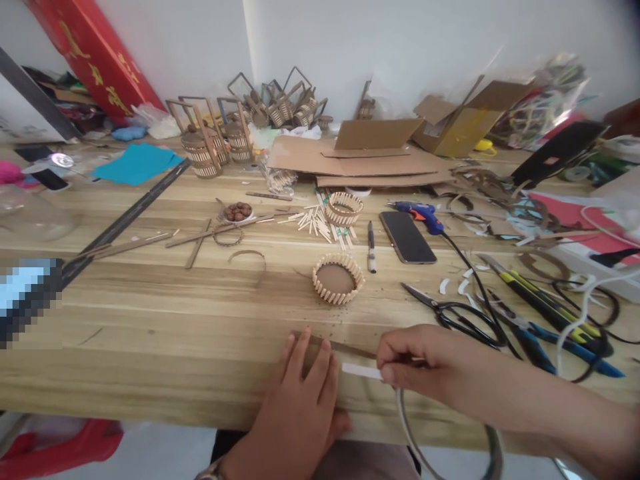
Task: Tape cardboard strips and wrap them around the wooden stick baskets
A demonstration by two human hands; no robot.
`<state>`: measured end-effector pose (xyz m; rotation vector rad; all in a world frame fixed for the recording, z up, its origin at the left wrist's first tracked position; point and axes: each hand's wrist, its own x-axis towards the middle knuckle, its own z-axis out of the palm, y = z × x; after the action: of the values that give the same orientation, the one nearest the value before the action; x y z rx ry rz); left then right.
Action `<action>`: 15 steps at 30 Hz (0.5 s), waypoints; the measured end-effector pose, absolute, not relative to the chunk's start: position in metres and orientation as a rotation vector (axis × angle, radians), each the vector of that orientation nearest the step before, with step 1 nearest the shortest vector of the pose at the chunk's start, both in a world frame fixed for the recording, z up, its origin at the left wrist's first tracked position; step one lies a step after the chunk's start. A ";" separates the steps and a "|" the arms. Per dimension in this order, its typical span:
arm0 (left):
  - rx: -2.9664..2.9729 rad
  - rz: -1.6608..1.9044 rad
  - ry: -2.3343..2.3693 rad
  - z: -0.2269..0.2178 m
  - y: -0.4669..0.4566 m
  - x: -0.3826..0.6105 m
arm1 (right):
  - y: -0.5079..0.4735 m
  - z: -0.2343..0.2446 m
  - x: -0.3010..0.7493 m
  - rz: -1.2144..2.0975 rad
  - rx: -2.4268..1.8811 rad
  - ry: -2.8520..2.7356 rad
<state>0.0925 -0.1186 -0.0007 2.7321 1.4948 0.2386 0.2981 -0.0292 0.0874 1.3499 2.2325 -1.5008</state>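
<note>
My left hand (300, 393) lies palm down near the table's front edge, fingers stretched out, with the fingertips on one end of a thin brown strip (350, 348). To its right, my right hand (430, 360) pinches this strip between thumb and fingers. A short white strip (361, 371) sticks out from the same pinch toward my left hand. Below the right hand a long band (411, 433) loops down past the table edge; where it begins is hidden by the fingers. Just beyond the hands sits a small round basket base (339, 297) ringed with upright wooden sticks.
Black scissors (450, 313), blue-handled pliers (575, 350) and a yellow-black cutter (540, 300) lie right. Beyond are a phone (409, 237), a pen (371, 248), a glue gun (425, 217), loose sticks (317, 225) and a bowl of brown balls (238, 212). Small baskets (203, 157) stand behind.
</note>
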 end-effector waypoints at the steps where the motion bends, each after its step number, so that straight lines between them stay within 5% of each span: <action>1: 2.714 0.237 1.502 -0.001 -0.118 0.093 | -0.026 0.081 0.294 -1.566 1.333 2.189; 15: 2.793 0.230 1.575 -0.018 -0.134 0.079 | 0.011 0.048 0.289 -1.615 1.159 2.274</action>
<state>0.0791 -0.1339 -0.0181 2.7934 1.5751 0.2300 0.2891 0.0106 0.0479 1.1591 2.2742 -1.6151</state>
